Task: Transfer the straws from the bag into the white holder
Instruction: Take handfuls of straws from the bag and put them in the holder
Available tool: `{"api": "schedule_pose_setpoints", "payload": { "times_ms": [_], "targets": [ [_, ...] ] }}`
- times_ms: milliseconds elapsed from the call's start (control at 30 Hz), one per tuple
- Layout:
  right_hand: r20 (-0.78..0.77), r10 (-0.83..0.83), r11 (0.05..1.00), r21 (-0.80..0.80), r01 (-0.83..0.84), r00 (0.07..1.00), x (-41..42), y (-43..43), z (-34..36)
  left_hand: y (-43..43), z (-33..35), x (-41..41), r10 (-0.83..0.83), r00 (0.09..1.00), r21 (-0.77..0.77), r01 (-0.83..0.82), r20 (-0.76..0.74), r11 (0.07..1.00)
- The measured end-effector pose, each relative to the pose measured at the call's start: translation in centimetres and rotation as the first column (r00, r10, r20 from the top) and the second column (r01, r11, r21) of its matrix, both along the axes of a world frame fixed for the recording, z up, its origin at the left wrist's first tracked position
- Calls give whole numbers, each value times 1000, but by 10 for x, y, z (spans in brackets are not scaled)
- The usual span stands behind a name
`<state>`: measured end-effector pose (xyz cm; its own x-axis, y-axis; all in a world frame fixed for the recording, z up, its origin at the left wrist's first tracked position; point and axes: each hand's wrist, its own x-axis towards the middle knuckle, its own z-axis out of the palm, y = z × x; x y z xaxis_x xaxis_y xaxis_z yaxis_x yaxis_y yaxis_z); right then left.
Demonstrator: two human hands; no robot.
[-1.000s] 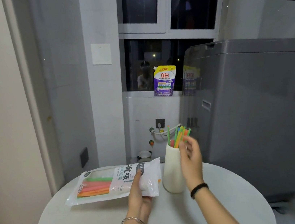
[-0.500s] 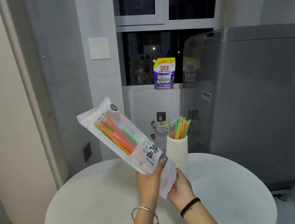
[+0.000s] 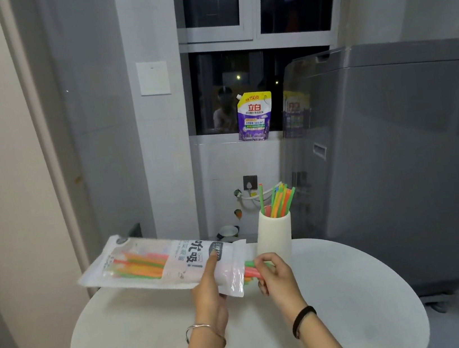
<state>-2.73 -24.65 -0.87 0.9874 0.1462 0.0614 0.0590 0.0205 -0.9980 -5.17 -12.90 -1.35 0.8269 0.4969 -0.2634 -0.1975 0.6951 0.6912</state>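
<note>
**Now Levelled, Mouth Toward the Holder, Straw Ends Pinched**

Backdrop first: grey washing machine (image 3: 398, 165) at right, detergent pouch (image 3: 254, 115) on the sill beyond, neither part of the job. Below, round white table (image 3: 360, 317), bare under both forearms.

Then the bag (image 3: 152, 261): reared up steeply half a second ago, now swung down to nearly level above the table's far-left edge. Sealed end out left, open mouth pointing right. Clamped near that mouth by the left hand (image 3: 208, 283), thumb up on the printed face. Plenty of bagged straws (image 3: 141, 267) left in the clear window: orange, green, pink.

Just right of the mouth, upright near the table's back edge: the white holder (image 3: 275, 235), already bristling with standing straws (image 3: 278, 202) fanned above its rim.

Smaller still: the right hand (image 3: 274, 270), no longer tucked under the bag but at its mouth. Fingers curled, pinching the straw ends (image 3: 250, 269) that poke out, green and pink-red. Exact count not readable.

Judged from that: another pull begun, task partway through. With the tilt undone, no pouring by gravity; drawn out by hand instead. Short carry ahead, up and over the rim just behind. Worth watching: loose straws sliding out beside the pinched ones, and a knock to the holder on the way in.
</note>
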Motion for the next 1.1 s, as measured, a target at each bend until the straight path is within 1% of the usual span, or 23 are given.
{"api": "schedule_pose_setpoints", "payload": {
  "times_ms": [100,167,200,267,333,400,467,533,600,667,733,767,833,967,1033,1100],
  "targets": [
    [34,-63,992,113,59,997,4,-7,4,10,1,-1,-22,998,-162,32,64,986],
    [32,-133,969,213,123,991,8,-14,7,14,0,-1,-5,997,-232,24,81,972],
    [26,-157,960,238,146,987,9,-16,8,14,-2,0,-1,996,-247,22,85,969],
    [8,-151,956,256,144,989,9,-17,8,13,-4,0,-12,996,-255,35,92,966],
    [-32,-84,962,259,90,996,6,-13,6,10,-5,2,-30,995,-244,52,95,968],
    [-66,-23,973,226,37,998,2,-5,2,4,-5,3,-44,995,-217,62,89,974],
    [-83,-17,987,157,30,996,-1,2,0,-1,-6,5,-60,996,-208,73,69,975],
    [-82,-69,985,153,81,994,-1,3,1,-4,-6,5,-68,996,-210,78,57,975],
    [-76,-150,956,244,164,986,2,-2,6,-4,-4,4,-64,996,-217,75,56,973],
    [-104,-253,904,330,273,962,7,-11,10,-1,-2,4,-49,997,-228,61,57,972],
    [-144,-320,858,375,351,937,10,-19,11,2,-3,4,-37,998,-237,46,45,970],
    [-150,-324,851,386,357,934,11,-21,10,2,-3,4,-37,998,-241,46,45,969],
    [-118,-284,879,364,308,952,10,-19,9,0,-3,4,-48,998,-240,59,50,969],
    [33,-121,965,237,110,992,4,-9,7,-10,-4,7,-78,996,-246,89,53,965],
    [57,-116,976,194,103,992,5,-6,7,-14,-5,9,-79,995,-249,90,53,964],
    [58,-159,967,209,144,986,8,-9,9,-16,-3,9,-76,996,-249,87,52,965]
  ]
}}
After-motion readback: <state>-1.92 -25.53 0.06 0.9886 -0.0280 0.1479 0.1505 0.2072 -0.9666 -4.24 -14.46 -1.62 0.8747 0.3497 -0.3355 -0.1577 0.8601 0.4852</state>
